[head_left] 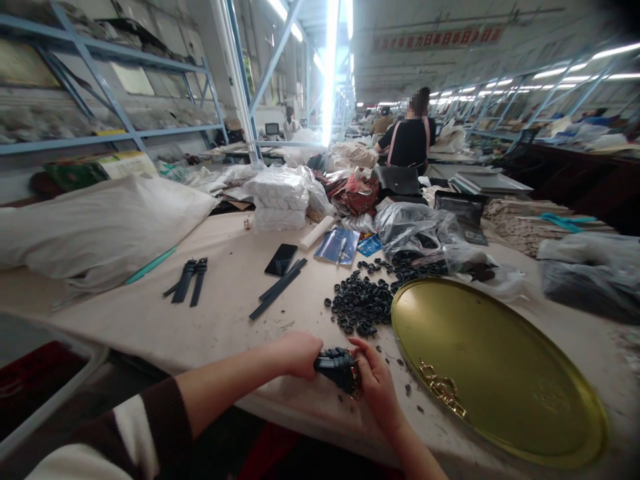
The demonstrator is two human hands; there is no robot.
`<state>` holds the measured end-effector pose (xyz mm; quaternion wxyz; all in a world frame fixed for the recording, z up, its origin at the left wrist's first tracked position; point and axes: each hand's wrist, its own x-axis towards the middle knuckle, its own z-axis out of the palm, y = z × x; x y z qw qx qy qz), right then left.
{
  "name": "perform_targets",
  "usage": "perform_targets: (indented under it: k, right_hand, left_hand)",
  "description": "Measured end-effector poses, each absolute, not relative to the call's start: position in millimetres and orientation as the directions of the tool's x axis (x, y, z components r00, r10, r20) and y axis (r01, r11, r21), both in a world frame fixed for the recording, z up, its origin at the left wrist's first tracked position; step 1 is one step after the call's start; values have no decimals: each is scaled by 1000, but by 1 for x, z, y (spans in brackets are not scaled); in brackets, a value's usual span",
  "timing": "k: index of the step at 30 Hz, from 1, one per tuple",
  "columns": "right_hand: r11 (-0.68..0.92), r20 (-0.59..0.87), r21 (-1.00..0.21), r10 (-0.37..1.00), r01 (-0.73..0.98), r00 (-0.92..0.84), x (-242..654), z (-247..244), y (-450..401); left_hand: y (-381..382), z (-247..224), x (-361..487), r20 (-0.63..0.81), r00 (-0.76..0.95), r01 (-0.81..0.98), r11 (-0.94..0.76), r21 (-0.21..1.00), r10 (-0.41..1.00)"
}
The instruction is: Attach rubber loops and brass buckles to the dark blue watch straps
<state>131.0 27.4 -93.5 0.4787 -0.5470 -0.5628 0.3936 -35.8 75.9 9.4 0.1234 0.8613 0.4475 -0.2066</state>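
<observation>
A bundle of black straps [336, 363] with gold-coloured metal at its right end is held over the table's front edge. My left hand [300, 355] is closed round the bundle's left end. At the other end, the fingers of my right hand [371, 368] pinch the part with the metal. Behind my hands lies a heap of small black loops [363, 303]. To the right, a gold oval tray [500, 360] bears several gold buckles [443, 389]. Two flat black strips [279, 289] and a few buckled black straps [187, 281] lie further left.
On the table [225, 333] are a phone [281, 259], a blue booklet [333, 246], a white roll [317, 233] and plastic-wrapped packs [280, 197]. White cloth [100, 220] covers the left side. A clear bag [420, 230] stands behind the loops. A person [411, 140] sits further back.
</observation>
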Motion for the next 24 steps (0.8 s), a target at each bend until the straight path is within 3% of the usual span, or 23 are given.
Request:
perform_targets:
  k: [2,6,11,13,16,20,24]
  right_hand:
    - [72,82,-980,995,184,50,130,-92,26]
    - [38,44,-992,998,123,39,128,-90,23]
    - [193,186,-890,981,413,-56,124,-86,22]
    - [243,215,-854,970,460,-112,121,-85,22]
    - [246,192,-850,968,466,-159,118,-87,22]
    - [171,181,-893,983,415,-16,118,-97,24]
    - [-24,13,-972,987,232,159,122,-109,34]
  left_hand:
    - [75,14,-37,-513,500,831,-553,58,697]
    - [76,20,-46,-632,492,858,-458,235,598]
    - [80,17,-63,-668,540,841,-357,406,512]
    - [79,10,-67,-715,533,846,-247,473,454]
    - [72,-3,-69,-778,522,820,45,571,349]
    - [60,3,-83,-679,571,715,127,688,461]
    - [68,35,-135,-462,478,620,85,780,747]
